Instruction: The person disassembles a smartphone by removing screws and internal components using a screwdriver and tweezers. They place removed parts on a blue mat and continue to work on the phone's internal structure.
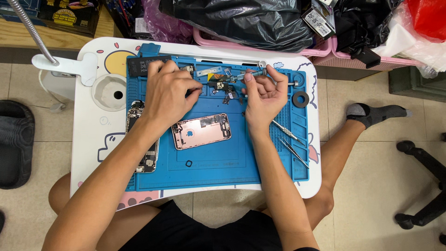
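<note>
A small white tabletop (pixel 88 139) with cartoon prints is seen from above, carrying a blue silicone work mat (pixel 209 167) with moulded compartments along its upper edge.

The left hand (pixel 168 90) lies palm-down at the upper centre-left of the mat. Its fingertips are drawn together on a small dark component (pixel 220 86) near the top compartments; whether the part is actually pinched cannot be told, as it is largely hidden and very small.

The right hand (pixel 265 95) is at upper centre-right, palm turned upward. Its grip is clamped on a slim silver-and-blue screwdriver (pixel 260 75), held roughly level, tip directed left toward the small dark component.

A rose-gold phone rear housing (pixel 201 131), opened and facing up, lies at mid-frame on the mat, just below both hands and touched by neither. A dark phone assembly with exposed boards (pixel 139 139) rests on the mat's left edge, partly under the left forearm. A flat black rectangular battery (pixel 141 65) lies at the mat's upper left. Metal tweezers (pixel 293 152) and a second thin metal tool (pixel 284 130) lie at the right of the mat. A black ring (pixel 301 99) sits near the mat's right edge.
</note>
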